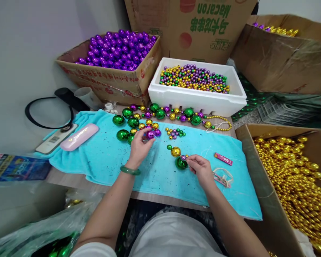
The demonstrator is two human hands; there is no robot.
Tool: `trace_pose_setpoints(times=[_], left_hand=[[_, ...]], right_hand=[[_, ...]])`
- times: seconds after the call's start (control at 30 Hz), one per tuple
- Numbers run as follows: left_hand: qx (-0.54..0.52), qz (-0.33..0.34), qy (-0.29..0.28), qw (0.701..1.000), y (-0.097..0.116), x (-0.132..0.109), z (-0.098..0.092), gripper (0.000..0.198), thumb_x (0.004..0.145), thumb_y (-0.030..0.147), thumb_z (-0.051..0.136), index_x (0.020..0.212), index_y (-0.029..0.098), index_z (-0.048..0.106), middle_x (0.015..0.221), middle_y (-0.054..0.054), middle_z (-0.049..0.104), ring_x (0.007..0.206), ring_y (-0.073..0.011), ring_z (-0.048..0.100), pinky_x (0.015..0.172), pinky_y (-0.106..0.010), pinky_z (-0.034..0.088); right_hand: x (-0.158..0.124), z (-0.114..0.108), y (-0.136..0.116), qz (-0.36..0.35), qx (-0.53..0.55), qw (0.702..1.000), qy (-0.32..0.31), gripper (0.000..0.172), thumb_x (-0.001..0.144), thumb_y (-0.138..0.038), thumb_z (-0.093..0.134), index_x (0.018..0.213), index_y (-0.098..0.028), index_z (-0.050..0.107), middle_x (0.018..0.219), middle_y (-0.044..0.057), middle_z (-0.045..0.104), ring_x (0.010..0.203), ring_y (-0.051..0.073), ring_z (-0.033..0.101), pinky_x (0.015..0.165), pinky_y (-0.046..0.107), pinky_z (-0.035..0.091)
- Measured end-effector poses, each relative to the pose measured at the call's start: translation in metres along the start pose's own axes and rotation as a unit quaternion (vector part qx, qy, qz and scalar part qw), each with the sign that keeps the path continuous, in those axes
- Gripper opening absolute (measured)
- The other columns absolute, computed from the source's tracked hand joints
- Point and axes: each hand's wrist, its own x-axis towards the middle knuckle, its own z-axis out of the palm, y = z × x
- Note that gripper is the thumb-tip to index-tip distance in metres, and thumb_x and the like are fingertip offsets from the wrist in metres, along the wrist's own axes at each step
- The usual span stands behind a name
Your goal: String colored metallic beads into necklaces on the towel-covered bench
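My left hand, with a green bangle on its wrist, is over the blue towel. Its thumb and index finger close on something thin beside two purple balls. My right hand pinches at a small gold bead, close to a small purple bead and a large green ball. A gold ball and a small green bead line up above the green ball. Small mixed beads lie in a pile between and beyond the hands.
Behind the towel lies a beaded strand, with a white foam box of beads beyond. Boxes hold purple balls and gold beads. A pink case is left; a small pink packet and scissors are right.
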Motion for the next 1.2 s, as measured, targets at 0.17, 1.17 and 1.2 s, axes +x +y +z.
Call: trace_pose_setpoints(times=[0.17,1.17,1.2], left_hand=[[0.046,0.032,0.006,0.998,0.003,-0.002,-0.003,0.040,0.072,0.020,0.070,0.111,0.022,0.064,0.113,-0.006,0.059,0.085,-0.0164,0.061,0.080,-0.035,0.054],[-0.241,-0.079,-0.038,0.967,0.024,-0.019,-0.007,0.032,0.075,0.033,0.071,0.102,0.019,0.064,0.099,-0.006,0.065,0.091,-0.0156,0.061,0.081,-0.031,0.054],[-0.252,-0.078,-0.032,0.964,0.023,-0.020,-0.007,0.034,0.072,0.031,0.074,0.103,0.020,0.064,0.101,-0.005,0.065,0.092,-0.0153,0.061,0.082,-0.030,0.053]], right_hand=[[-0.001,0.002,0.000,-0.004,-0.002,1.000,-0.001,0.022,0.058,-0.038,0.070,0.063,-0.017,0.064,0.043,-0.004,0.046,0.042,0.008,0.035,0.042,0.023,0.024],[-0.005,0.012,0.003,-0.059,-0.021,0.998,0.022,0.019,0.062,-0.037,0.068,0.064,-0.019,0.064,0.044,-0.004,0.047,0.042,0.009,0.036,0.043,0.024,0.026],[-0.005,0.012,0.003,-0.059,-0.021,0.998,0.023,0.019,0.062,-0.037,0.068,0.064,-0.019,0.064,0.044,-0.004,0.047,0.042,0.009,0.036,0.043,0.024,0.026]])
